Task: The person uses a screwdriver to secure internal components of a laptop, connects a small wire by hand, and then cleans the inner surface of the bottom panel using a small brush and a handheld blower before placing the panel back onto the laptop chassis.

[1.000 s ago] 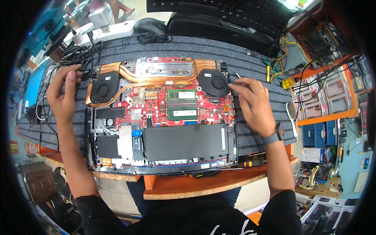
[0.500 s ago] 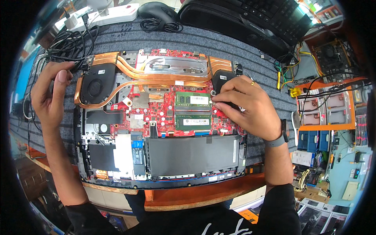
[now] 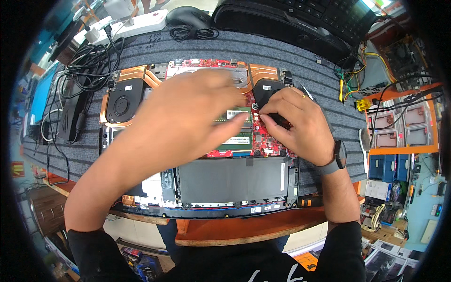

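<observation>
The grey ribbed mat (image 3: 84, 160) spreads under and around both hands. On it, directly below the hands and reaching toward the person, lies the opened laptop (image 3: 192, 211), its insides facing up. Its red circuit board (image 3: 264, 136) shows in the gap between the hands. Beyond the right hand, at the far edge of the mat, a black keyboard (image 3: 312, 11) stands behind a long black bar (image 3: 277, 26).

The left hand (image 3: 197, 115), blurred, is over the middle of the board with its thumb spread away from the fingers; whether it touches anything, I cannot tell. Nearer the person than both hands sits the flat black battery (image 3: 230, 181). The right hand (image 3: 300, 122) is at the right side of the board, thumb and forefinger drawn together in a pinch; what is between the tips is too small to tell.

Past the left hand are a white power strip (image 3: 148, 22), a heap of black cable (image 3: 101, 70) and a black mouse (image 3: 190, 18). One black fan (image 3: 121, 103) lies left of the left hand; another fan (image 3: 264, 96) is partly covered by the right fingers. Two green memory modules (image 3: 239, 144) show beside the left thumb. A dark watch (image 3: 341, 154) circles the right wrist, and a thin silver-tipped tool (image 3: 307, 90) shows just past the right knuckles.
</observation>
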The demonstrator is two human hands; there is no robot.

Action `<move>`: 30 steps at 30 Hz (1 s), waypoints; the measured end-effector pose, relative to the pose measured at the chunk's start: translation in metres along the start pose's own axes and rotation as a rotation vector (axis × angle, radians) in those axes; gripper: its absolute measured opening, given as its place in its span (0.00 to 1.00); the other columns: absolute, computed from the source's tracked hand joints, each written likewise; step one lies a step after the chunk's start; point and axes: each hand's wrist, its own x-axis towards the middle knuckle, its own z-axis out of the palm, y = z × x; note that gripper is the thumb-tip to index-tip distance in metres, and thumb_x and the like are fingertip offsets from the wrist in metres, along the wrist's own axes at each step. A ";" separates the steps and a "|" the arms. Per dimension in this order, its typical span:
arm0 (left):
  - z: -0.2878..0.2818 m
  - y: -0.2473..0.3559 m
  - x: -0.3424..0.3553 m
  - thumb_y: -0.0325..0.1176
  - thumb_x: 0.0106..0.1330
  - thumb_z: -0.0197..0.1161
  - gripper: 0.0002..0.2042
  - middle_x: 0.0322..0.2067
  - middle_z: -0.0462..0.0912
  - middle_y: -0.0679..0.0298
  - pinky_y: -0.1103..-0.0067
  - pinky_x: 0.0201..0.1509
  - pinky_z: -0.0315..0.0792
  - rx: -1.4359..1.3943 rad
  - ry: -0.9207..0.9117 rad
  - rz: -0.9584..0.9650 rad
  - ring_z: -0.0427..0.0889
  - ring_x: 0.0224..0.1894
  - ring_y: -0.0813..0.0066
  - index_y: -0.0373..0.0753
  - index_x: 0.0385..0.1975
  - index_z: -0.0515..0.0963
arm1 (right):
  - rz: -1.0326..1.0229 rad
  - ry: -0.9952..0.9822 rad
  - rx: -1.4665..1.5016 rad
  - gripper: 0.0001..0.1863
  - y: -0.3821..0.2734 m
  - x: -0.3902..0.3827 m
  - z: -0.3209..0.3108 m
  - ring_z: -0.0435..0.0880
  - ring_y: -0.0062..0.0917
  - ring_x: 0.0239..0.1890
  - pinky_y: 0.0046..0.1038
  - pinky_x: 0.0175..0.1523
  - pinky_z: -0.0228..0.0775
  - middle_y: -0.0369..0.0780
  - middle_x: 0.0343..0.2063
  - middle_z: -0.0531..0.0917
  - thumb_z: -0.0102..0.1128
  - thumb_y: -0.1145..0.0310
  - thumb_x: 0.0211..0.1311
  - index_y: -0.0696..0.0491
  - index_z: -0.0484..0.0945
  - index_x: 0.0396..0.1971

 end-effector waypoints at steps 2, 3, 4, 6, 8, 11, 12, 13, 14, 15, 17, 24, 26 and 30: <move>0.017 0.000 0.013 0.33 0.61 0.68 0.08 0.33 0.79 0.56 0.67 0.41 0.75 0.000 -0.044 0.032 0.81 0.37 0.56 0.34 0.34 0.83 | 0.002 0.008 0.007 0.08 0.000 -0.001 0.001 0.80 0.38 0.36 0.35 0.43 0.74 0.41 0.31 0.79 0.69 0.74 0.51 0.54 0.79 0.31; 0.022 -0.001 0.017 0.33 0.61 0.68 0.09 0.33 0.79 0.56 0.67 0.42 0.75 0.017 -0.081 0.015 0.80 0.38 0.55 0.34 0.34 0.83 | 0.008 0.011 0.008 0.09 0.001 -0.002 0.001 0.80 0.38 0.36 0.35 0.43 0.74 0.41 0.31 0.79 0.68 0.74 0.51 0.54 0.78 0.31; 0.025 -0.001 0.020 0.33 0.61 0.68 0.09 0.33 0.78 0.56 0.66 0.43 0.74 0.034 -0.117 -0.003 0.80 0.38 0.55 0.34 0.35 0.83 | 0.009 0.018 0.012 0.09 0.001 -0.002 0.001 0.80 0.38 0.36 0.35 0.43 0.74 0.41 0.31 0.79 0.68 0.74 0.51 0.55 0.78 0.32; 0.033 -0.005 0.026 0.34 0.61 0.68 0.10 0.33 0.78 0.55 0.66 0.44 0.74 0.030 -0.154 -0.022 0.80 0.39 0.55 0.34 0.35 0.83 | 0.021 0.026 0.016 0.09 0.003 -0.004 0.000 0.80 0.39 0.36 0.35 0.42 0.74 0.41 0.31 0.78 0.68 0.74 0.52 0.55 0.78 0.32; 0.036 -0.009 0.027 0.34 0.62 0.68 0.10 0.33 0.77 0.55 0.66 0.44 0.73 0.005 -0.154 -0.034 0.80 0.40 0.55 0.34 0.36 0.83 | 0.053 0.039 0.044 0.08 0.003 -0.006 0.000 0.80 0.40 0.36 0.36 0.42 0.74 0.42 0.31 0.78 0.67 0.73 0.52 0.55 0.78 0.32; 0.038 -0.012 0.029 0.33 0.62 0.67 0.09 0.33 0.78 0.55 0.66 0.44 0.73 -0.048 -0.211 -0.078 0.79 0.40 0.55 0.34 0.35 0.83 | 0.060 0.043 0.056 0.08 0.003 -0.007 0.000 0.80 0.41 0.36 0.37 0.43 0.74 0.42 0.31 0.78 0.67 0.73 0.53 0.55 0.77 0.32; 0.039 -0.012 0.029 0.32 0.62 0.67 0.09 0.34 0.78 0.56 0.66 0.44 0.73 -0.061 -0.217 -0.076 0.79 0.39 0.55 0.33 0.35 0.83 | 0.057 0.041 0.054 0.08 0.004 -0.007 0.000 0.80 0.41 0.36 0.38 0.43 0.74 0.43 0.31 0.78 0.67 0.73 0.53 0.55 0.77 0.32; 0.040 -0.013 0.029 0.32 0.62 0.67 0.08 0.34 0.78 0.56 0.66 0.44 0.73 -0.074 -0.223 -0.075 0.79 0.39 0.55 0.33 0.35 0.82 | 0.072 0.037 0.073 0.08 0.004 -0.007 0.000 0.80 0.42 0.36 0.38 0.43 0.74 0.43 0.31 0.78 0.67 0.73 0.53 0.55 0.78 0.33; 0.041 -0.013 0.029 0.31 0.62 0.67 0.08 0.34 0.78 0.56 0.66 0.44 0.72 -0.085 -0.226 -0.074 0.79 0.39 0.55 0.33 0.35 0.82 | 0.084 0.033 0.090 0.08 0.004 -0.007 0.000 0.80 0.42 0.37 0.38 0.44 0.74 0.43 0.31 0.78 0.67 0.73 0.53 0.55 0.78 0.33; 0.041 -0.014 0.029 0.30 0.61 0.67 0.08 0.34 0.78 0.56 0.66 0.44 0.72 -0.081 -0.216 -0.044 0.79 0.39 0.56 0.33 0.35 0.82 | 0.096 0.030 0.108 0.09 0.004 -0.008 -0.001 0.80 0.42 0.37 0.38 0.44 0.74 0.43 0.31 0.78 0.67 0.72 0.53 0.55 0.78 0.33; 0.041 -0.016 0.029 0.29 0.60 0.67 0.07 0.33 0.78 0.57 0.67 0.44 0.73 -0.073 -0.194 0.016 0.79 0.39 0.56 0.33 0.35 0.81 | 0.102 0.019 0.118 0.08 0.005 -0.008 -0.002 0.80 0.43 0.37 0.38 0.45 0.73 0.44 0.32 0.79 0.67 0.72 0.54 0.55 0.78 0.33; 0.042 -0.013 0.026 0.28 0.57 0.69 0.07 0.34 0.78 0.58 0.66 0.45 0.74 0.009 -0.112 0.130 0.80 0.41 0.57 0.34 0.34 0.81 | 0.101 -0.005 0.136 0.08 0.006 -0.008 -0.005 0.80 0.42 0.38 0.38 0.44 0.74 0.43 0.32 0.79 0.67 0.73 0.54 0.55 0.78 0.33; 0.042 -0.013 0.026 0.28 0.57 0.69 0.08 0.35 0.78 0.58 0.66 0.45 0.74 0.031 -0.097 0.145 0.80 0.41 0.57 0.34 0.33 0.80 | 0.098 -0.004 0.133 0.08 0.006 -0.008 -0.005 0.80 0.42 0.38 0.38 0.44 0.74 0.43 0.32 0.79 0.67 0.73 0.54 0.55 0.78 0.33; 0.043 -0.015 0.026 0.28 0.57 0.69 0.07 0.35 0.78 0.58 0.66 0.45 0.74 0.010 -0.103 0.135 0.80 0.40 0.57 0.34 0.33 0.80 | 0.086 0.001 0.128 0.08 0.008 -0.009 -0.004 0.80 0.41 0.38 0.38 0.44 0.74 0.43 0.32 0.79 0.67 0.72 0.55 0.55 0.78 0.33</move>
